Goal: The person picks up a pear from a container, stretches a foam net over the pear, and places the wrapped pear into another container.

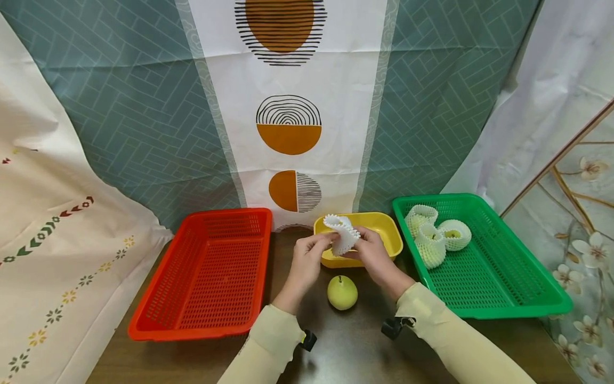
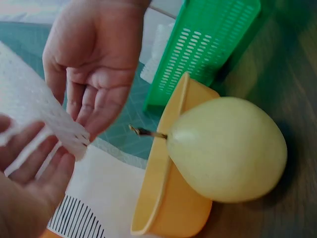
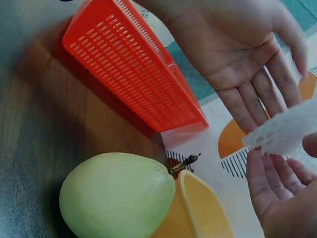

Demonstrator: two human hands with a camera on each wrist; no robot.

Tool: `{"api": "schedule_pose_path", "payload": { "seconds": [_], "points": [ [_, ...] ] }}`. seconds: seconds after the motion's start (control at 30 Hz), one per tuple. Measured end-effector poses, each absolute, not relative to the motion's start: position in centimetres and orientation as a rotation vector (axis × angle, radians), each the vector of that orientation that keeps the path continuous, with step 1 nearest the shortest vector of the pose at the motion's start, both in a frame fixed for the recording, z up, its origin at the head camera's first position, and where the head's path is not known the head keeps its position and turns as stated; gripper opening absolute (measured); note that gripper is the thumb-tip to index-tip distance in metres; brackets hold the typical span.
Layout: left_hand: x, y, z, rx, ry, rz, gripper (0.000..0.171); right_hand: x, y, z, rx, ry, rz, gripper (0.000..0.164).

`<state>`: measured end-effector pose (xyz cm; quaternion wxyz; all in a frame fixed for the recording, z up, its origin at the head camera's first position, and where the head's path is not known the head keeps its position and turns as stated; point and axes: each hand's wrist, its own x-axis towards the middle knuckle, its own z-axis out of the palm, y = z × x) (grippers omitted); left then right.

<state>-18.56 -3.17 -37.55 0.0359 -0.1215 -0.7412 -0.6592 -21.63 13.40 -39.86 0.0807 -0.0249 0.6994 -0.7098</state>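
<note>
A white foam net sleeve (image 1: 343,239) is held up between both hands, over the near rim of the yellow basket (image 1: 392,246). My left hand (image 1: 308,258) pinches its left side between thumb and fingers. On the other side my right hand (image 1: 376,257) grips the sleeve, its fingers partly hidden behind the netting. Below and between the wrists a bare yellow-green pear (image 1: 342,294) stands on the table with its stem up. Both wrist views show the pear (image 2: 230,148) close by, touched by neither hand.
At right, a green basket (image 1: 518,310) holds several pieces of white foam netting, some around pears (image 1: 430,249). A red basket (image 1: 206,334) stands at left on the dark wooden table (image 1: 331,362). Patterned cloth (image 1: 307,80) hangs behind the baskets.
</note>
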Motion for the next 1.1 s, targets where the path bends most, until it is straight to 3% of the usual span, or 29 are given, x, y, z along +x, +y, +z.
{"api": "schedule_pose_path", "payload": {
  "seconds": [0.17, 0.37, 0.57, 0.7, 1.1],
  "points": [
    [-20.1, -2.8, -39.3, -0.127, -2.259, -1.969, 0.018, -21.6, 13.3, -39.7, -0.156, 2.052, -2.113, 0.042],
    [-20.4, -2.9, -40.0, -0.102, -2.252, -1.926, 0.018, -21.4, 13.3, -39.3, -0.222, 1.994, -2.106, 0.05],
    [-20.1, -3.4, -39.7, -0.189, -2.22, -2.142, 0.027, -21.3, 13.3, -39.3, -0.257, 2.003, -2.065, 0.043],
    [-19.2, -3.5, -38.2, -0.186, -2.194, -2.152, 0.023, -21.3, 13.4, -39.5, -0.205, 2.046, -2.062, 0.037],
    [-18.6, -3.7, -37.3, 0.055, -2.228, -2.27, 0.022, -20.6, 14.5, -40.2, -0.178, 1.994, -2.083, 0.04]
  ]
}}
